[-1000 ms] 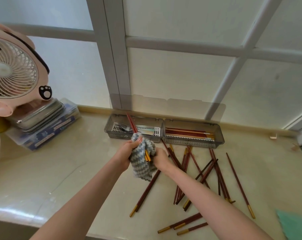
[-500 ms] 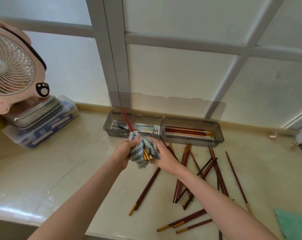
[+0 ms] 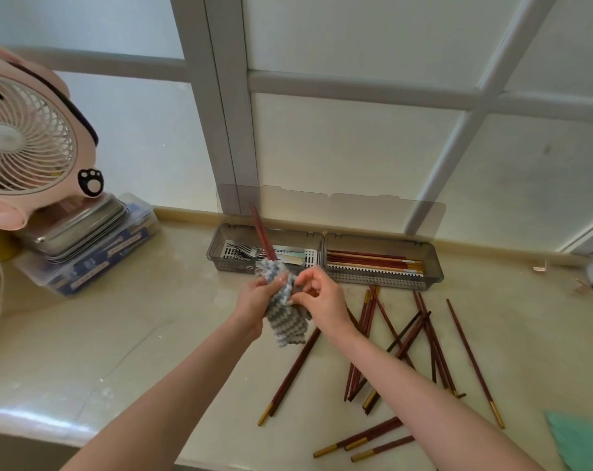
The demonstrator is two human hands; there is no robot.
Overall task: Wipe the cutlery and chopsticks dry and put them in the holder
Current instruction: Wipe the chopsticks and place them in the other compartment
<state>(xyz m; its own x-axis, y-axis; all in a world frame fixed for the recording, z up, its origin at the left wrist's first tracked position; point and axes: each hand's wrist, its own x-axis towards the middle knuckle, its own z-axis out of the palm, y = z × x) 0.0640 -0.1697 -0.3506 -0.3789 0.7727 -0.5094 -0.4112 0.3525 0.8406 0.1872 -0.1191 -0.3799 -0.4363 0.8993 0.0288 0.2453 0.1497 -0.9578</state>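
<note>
My left hand (image 3: 254,300) grip clenched the cloth (image 3: 284,326) round chopsticks (image 3: 261,232) pointing 12 o'clock; right hand (image 3: 322,300) grip, I couldn't tell. Slack cloth could drop them on the desk (image 3: 152,334).

Place: a home kitchen, most likely.
Surface: pale stone counter (image 3: 118,334) below a frosted window (image 3: 356,158).
Tableware: holder (image 3: 383,279) with forks (image 3: 245,249); chopsticks (image 3: 473,362) strewn about.
Household items: pink fan (image 3: 23,137) on stacked metal trays (image 3: 81,222).
</note>
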